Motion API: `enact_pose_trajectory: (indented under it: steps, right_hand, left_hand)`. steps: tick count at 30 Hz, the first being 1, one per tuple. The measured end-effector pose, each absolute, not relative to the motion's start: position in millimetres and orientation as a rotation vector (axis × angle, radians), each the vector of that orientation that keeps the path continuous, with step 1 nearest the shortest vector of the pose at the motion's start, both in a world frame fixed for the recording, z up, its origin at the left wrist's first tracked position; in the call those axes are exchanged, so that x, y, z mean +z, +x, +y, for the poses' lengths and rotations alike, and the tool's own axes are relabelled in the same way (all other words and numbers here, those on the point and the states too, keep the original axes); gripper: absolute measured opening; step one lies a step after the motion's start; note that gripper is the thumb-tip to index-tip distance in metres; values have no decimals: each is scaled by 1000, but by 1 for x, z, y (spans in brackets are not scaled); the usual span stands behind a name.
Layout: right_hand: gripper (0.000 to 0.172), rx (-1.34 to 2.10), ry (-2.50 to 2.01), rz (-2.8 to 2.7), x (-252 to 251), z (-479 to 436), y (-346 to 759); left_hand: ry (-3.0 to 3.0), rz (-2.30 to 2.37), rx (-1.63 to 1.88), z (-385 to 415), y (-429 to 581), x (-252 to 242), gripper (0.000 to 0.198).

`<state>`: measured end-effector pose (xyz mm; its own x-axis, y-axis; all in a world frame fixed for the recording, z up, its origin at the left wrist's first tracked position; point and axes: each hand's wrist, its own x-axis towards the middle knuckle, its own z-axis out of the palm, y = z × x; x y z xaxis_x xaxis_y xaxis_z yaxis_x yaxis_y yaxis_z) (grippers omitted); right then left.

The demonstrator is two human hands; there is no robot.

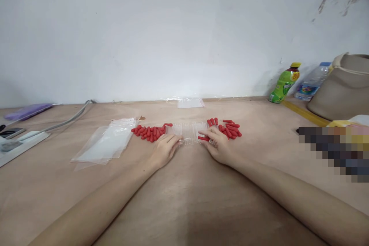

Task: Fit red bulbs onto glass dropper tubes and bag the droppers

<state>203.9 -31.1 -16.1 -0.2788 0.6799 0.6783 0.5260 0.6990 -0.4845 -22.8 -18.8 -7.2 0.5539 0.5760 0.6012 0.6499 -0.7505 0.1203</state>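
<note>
A row of clear glass tubes [188, 130] lies on the brown table [184, 200] in front of me. Two heaps of red rubber bulbs flank it: one on the left [148, 132], one on the right [230, 128]. My left hand [165, 150] rests at the near left edge of the tubes, its fingers pinched on one clear tube [184, 139]. Over the tubes' right end, my right hand [217, 144] pinches a single red bulb [203, 138] in its fingertips.
Clear plastic bags [105, 144] lie left of the bulbs, another bag [190, 102] by the wall. A grey cable [69, 120], a phone [11, 132] and a white board [24, 143] are at far left. Two bottles [285, 83] and a beige bag [344, 88] stand at right.
</note>
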Motion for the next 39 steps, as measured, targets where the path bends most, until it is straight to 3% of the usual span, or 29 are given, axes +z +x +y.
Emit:
enact_pose_trajectory:
  steps: [16, 39]
  right_hand:
    - [19, 272, -847, -2112, -15, -40, 202]
    - [18, 84, -672, -2167, -22, -36, 205]
  left_hand:
    - [-2695, -817, -938, -20, -17, -15, 19]
    - [-2702, -629, -892, -24, -16, -12, 24]
